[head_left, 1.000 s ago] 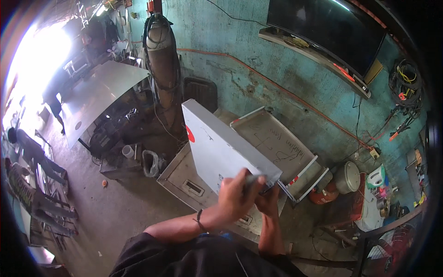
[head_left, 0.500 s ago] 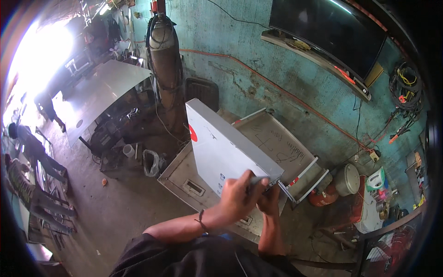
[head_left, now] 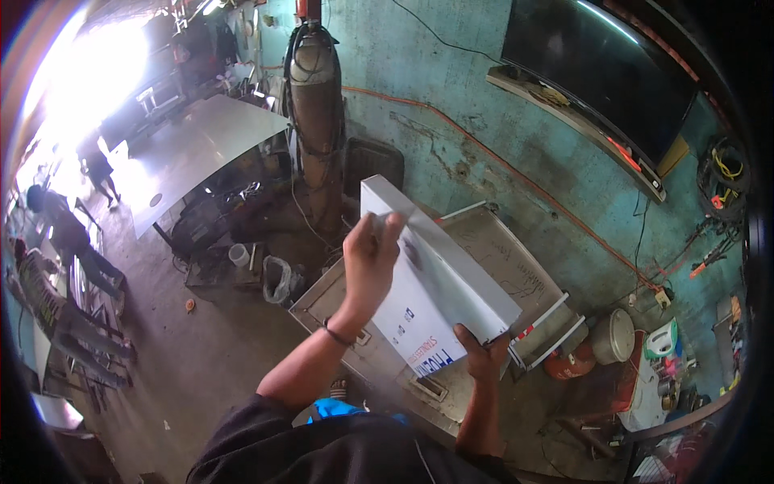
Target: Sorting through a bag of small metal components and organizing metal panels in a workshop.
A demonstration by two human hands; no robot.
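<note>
A long white box-shaped piece (head_left: 476, 282) with printed markings stands tilted in front of me. A shiny grey band runs along its upper edge, with a dark blurred patch. My left hand (head_left: 367, 270) is closed over its far left end, with something thin and greyish, smeared by motion, between thumb and fingers. My right hand (head_left: 484, 359) grips the near right corner, the thumb on top and the other fingers hidden underneath. Below the piece lies a pale flat panel (head_left: 322, 298) with rectangular cutouts.
Behind the piece leans a marked tray-like panel (head_left: 516, 258) with a frame. A tall gas cylinder (head_left: 316, 121) stands by the wall. At right are a bucket (head_left: 611, 335) and a red tank (head_left: 569, 363). People stand at far left, beyond a large metal sheet (head_left: 201, 153).
My left hand has moved from the near right corner to the piece's far left end. My right hand stays at the corner, and a shiny grey band now shows along the edge.
</note>
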